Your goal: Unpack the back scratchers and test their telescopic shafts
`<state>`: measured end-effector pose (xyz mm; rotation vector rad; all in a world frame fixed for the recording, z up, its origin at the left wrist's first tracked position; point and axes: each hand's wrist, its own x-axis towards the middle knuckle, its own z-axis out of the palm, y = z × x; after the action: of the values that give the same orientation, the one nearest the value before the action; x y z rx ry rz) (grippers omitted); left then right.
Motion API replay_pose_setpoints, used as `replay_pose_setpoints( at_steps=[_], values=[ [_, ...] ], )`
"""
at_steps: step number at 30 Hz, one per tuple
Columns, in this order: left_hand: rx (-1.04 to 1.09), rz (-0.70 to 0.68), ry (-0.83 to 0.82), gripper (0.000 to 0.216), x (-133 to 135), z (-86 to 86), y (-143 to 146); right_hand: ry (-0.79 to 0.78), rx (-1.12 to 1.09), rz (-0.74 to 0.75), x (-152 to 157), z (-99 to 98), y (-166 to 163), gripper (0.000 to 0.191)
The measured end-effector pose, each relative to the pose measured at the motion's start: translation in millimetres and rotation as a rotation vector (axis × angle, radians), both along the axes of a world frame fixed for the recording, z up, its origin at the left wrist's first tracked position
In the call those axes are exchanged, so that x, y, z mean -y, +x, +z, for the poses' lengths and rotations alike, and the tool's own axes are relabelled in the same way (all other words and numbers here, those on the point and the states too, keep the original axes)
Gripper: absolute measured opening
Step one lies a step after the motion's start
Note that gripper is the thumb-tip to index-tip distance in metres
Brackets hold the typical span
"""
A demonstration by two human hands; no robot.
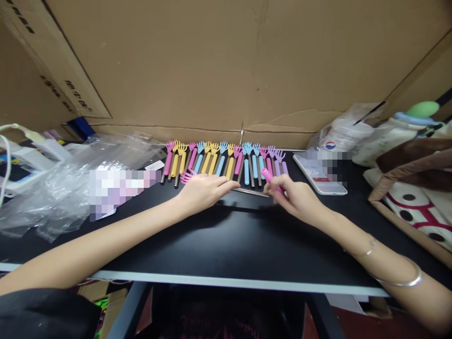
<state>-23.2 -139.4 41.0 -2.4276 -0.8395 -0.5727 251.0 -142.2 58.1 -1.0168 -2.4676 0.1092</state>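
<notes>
My left hand (205,190) is closed around a back scratcher whose pink claw head (188,176) sticks out on the left. Its thin metal rod (251,192) reaches right, level above the table. The rod's end meets the fingertips of my right hand (294,193), which is closed on a pink tube-shaped handle sleeve (267,175) tilted upward. Whether the rod touches those fingers cannot be told. Just behind both hands lies a row of several back scratchers (221,165) with pink, yellow, blue and purple heads and matching sleeves on metal rods.
Clear plastic bags (70,174) cover the left of the black table (226,249), beside a white device with a cable (31,160). A phone (319,174), a bagged cup (348,134) and a patterned bag (413,202) stand right. A cardboard wall (212,66) closes the back.
</notes>
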Motion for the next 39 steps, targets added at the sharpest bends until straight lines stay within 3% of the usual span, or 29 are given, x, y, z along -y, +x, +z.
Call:
replay_pose_setpoints(
  at_steps=[5,9,14,16,19,22,24,39],
  values=[
    [0.063,0.084,-0.003,0.022,0.0,2.5,-13.3,-0.223,-0.226,0.008,-5.0,-0.1,1.7,0.018],
    [0.126,0.128,-0.051,0.025,-1.0,3.2,-17.8,-0.287,-0.359,0.006,-7.0,9.4,-9.1,0.025],
    [0.174,0.160,-0.069,0.025,-1.2,4.9,-19.6,-0.365,-0.432,-0.111,-19.6,22.0,-26.3,0.030],
    [0.180,0.166,-0.073,0.026,-1.4,4.9,-20.2,-0.299,-0.351,-0.170,-23.3,20.6,-28.8,0.031],
    [0.178,0.172,-0.086,0.027,-1.8,4.1,-21.3,-0.062,-0.145,-0.266,-24.3,11.3,-24.8,0.032],
    [0.167,0.175,-0.090,0.028,-1.6,3.6,-22.5,0.189,0.137,-0.219,-23.4,1.2,-15.5,0.033],
    [0.159,0.178,-0.082,0.028,-1.3,4.4,-23.5,0.269,0.262,-0.166,-23.2,-1.7,-10.3,0.035],
    [0.162,0.172,-0.071,0.026,-5.9,4.5,-28.4,0.326,0.333,-0.159,-14.5,6.3,-10.9,0.035]
  ],
)
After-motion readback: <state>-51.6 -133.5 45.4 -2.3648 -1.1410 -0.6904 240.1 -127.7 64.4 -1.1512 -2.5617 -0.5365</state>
